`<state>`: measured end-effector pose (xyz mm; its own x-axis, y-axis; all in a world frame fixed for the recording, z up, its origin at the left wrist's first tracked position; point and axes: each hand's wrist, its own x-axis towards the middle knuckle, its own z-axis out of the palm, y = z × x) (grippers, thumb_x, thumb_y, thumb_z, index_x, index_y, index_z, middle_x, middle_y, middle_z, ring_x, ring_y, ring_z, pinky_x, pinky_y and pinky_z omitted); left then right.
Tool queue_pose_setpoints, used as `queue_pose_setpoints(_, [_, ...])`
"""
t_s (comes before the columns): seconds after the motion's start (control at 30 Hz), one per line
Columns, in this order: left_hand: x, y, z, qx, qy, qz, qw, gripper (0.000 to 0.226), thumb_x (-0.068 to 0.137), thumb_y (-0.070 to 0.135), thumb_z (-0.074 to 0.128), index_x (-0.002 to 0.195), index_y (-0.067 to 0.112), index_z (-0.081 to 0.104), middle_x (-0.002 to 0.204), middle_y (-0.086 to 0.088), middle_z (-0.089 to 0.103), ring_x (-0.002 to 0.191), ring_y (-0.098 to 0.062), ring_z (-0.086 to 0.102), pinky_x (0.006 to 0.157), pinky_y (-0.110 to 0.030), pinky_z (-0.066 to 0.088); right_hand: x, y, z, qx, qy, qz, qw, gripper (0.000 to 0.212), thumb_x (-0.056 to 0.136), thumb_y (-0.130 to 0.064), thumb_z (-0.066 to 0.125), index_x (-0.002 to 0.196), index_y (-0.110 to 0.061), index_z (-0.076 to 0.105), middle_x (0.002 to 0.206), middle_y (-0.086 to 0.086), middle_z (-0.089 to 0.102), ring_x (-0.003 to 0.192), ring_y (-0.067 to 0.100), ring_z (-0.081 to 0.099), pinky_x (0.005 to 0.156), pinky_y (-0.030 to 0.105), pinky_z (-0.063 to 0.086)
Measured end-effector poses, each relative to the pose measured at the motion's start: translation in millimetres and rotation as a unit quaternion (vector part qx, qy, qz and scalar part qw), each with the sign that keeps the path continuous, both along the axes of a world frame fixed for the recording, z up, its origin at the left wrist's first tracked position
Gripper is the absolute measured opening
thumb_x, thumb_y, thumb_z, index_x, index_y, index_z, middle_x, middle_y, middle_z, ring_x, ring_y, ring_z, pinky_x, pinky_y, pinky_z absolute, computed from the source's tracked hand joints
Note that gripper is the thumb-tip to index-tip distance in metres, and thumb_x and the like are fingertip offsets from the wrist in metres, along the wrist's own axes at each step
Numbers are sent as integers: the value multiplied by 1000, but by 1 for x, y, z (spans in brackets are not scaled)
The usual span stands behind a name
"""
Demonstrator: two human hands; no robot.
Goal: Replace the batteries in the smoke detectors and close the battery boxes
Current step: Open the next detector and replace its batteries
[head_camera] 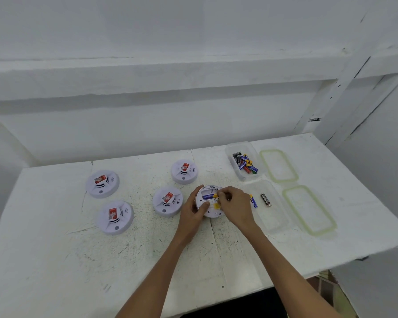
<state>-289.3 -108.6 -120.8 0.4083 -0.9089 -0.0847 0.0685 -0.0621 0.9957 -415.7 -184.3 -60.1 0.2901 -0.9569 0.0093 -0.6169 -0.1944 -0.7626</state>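
A white smoke detector (207,211) lies upside down at the middle of the table, its battery box uncovered. A blue and yellow battery (209,196) sits in the box. My left hand (193,211) grips the detector's left rim, thumb on its back. My right hand (236,203) pinches the yellow end of that battery. Several other detectors, such as one (167,201) just to the left, lie face up with red stickers. A clear tub (243,177) at the back right holds several batteries.
A second clear tub (275,222) right of my hands holds a blue battery (253,201) and a black battery (266,199). Two green-rimmed lids (279,165) (309,210) lie further right. The white table (55,260) ends near me and at the right.
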Motion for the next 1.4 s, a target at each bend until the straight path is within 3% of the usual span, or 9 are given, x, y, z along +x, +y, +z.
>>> queue_pose_setpoints(0.13, [-1,0,2,6,28,5,1000,39,107,17,54,143,31,51,141,2,63,123,-18,65,94,-35,61,2,3,2,-2,6,-19,1000,16,94,-21,62,94,-12,75,77,-5,70,64,-5,61,59,-1,43])
queue_pose_setpoints(0.3, [-1,1,6,13,63,12,998,38,107,17,53,143,29,51,137,2,65,117,-15,69,85,-29,61,5,3,4,0,29,-30,999,20,94,-23,61,92,-11,77,81,0,75,65,3,65,58,2,44])
queue_pose_setpoints(0.43, [0,2,8,19,76,13,997,40,107,8,51,139,33,53,134,4,66,113,-11,71,82,-27,60,9,0,4,39,15,-38,998,24,94,-22,59,89,-8,78,75,2,75,63,14,70,68,29,60])
queue_pose_setpoints(0.5, [1,2,8,21,77,14,997,46,105,2,50,136,36,53,133,6,65,112,-9,71,81,-25,60,11,-2,5,74,-14,-46,996,24,93,-18,60,82,-6,77,69,4,74,60,18,71,67,34,62])
queue_pose_setpoints(0.63, [1,1,5,14,67,15,998,50,103,-3,50,140,32,53,138,-1,65,118,-17,69,84,-28,60,12,-6,13,198,-123,-88,968,22,93,-11,62,78,-1,75,68,12,74,61,26,73,67,37,63])
queue_pose_setpoints(0.73, [1,1,4,5,69,20,997,50,103,-2,51,141,31,53,138,-1,65,120,-19,68,86,-30,60,14,-6,17,222,-151,-99,958,20,92,-11,65,76,-2,74,69,13,74,62,28,73,65,36,63])
queue_pose_setpoints(1.17, [2,2,1,2,65,14,998,52,104,1,53,138,40,53,139,0,64,120,-17,68,91,-34,61,22,-4,16,183,-103,-121,970,24,83,-23,78,64,-9,74,59,6,72,54,23,72,68,41,63])
queue_pose_setpoints(1.4, [2,2,0,-4,52,11,999,52,104,2,55,137,41,52,139,2,64,120,-13,67,93,-35,60,24,-1,12,166,-78,-140,973,26,81,-30,79,60,-16,72,59,2,72,54,17,71,70,36,63])
